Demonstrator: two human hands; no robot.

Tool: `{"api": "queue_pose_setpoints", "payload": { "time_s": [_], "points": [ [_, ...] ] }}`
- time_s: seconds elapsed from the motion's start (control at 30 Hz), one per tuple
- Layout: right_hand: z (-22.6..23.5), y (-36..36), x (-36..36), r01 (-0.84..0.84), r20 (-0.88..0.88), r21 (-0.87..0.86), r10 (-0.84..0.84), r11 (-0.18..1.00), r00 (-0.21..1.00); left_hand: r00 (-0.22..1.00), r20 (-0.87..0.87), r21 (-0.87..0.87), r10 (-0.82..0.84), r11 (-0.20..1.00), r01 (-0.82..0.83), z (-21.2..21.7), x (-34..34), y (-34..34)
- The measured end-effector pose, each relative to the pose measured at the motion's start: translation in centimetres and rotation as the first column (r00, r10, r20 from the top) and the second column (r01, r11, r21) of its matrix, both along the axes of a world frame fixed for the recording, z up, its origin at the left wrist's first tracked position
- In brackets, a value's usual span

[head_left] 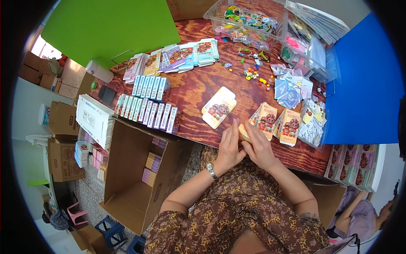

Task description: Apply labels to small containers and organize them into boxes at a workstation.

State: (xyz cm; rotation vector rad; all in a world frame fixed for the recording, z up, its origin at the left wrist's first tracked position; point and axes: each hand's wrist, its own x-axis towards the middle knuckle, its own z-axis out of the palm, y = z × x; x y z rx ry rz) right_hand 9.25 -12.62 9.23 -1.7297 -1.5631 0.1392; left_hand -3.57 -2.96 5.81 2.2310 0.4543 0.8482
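My left hand (230, 146) and my right hand (259, 148) meet at the table's near edge, pressed around a small yellow-orange carton (243, 133). Fingers cover most of this carton. Just beyond my left hand lie flat folded cartons (219, 108), cream-yellow with red cartoon figures. Close by my right hand, a yellow carton stack (267, 120) leans in a slanted row, its front printed with similar figures. Another such yellow carton stack (290, 127) stands to its right.
Finished-looking small boxes (148, 111) stand in rows at the left, above an open cardboard box (135, 173). Flat cartons (171, 59) fan out at the back. Clear bins (249, 29) hold trinkets; packets (292, 89) lie at right. A person (359, 211) sits at lower right.
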Motion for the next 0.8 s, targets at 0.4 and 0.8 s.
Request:
{"api": "queue_pose_setpoints", "payload": {
  "time_s": [0.4, 0.8],
  "points": [
    [-0.2, 0.0, 0.4, -0.016, -0.142, -0.058, 0.008, 0.998, 0.990, 0.997, -0.046, -0.034, -0.062, 0.998, 0.061, 0.3, -0.3, 1.0],
    [1.4, -0.9, 1.6, 0.110, -0.098, 0.024, -0.107, 0.994, 0.989, 0.795, -0.483, 0.302, 0.366, 0.922, -0.241, -2.9, 0.4, 10.0]
  ]
}}
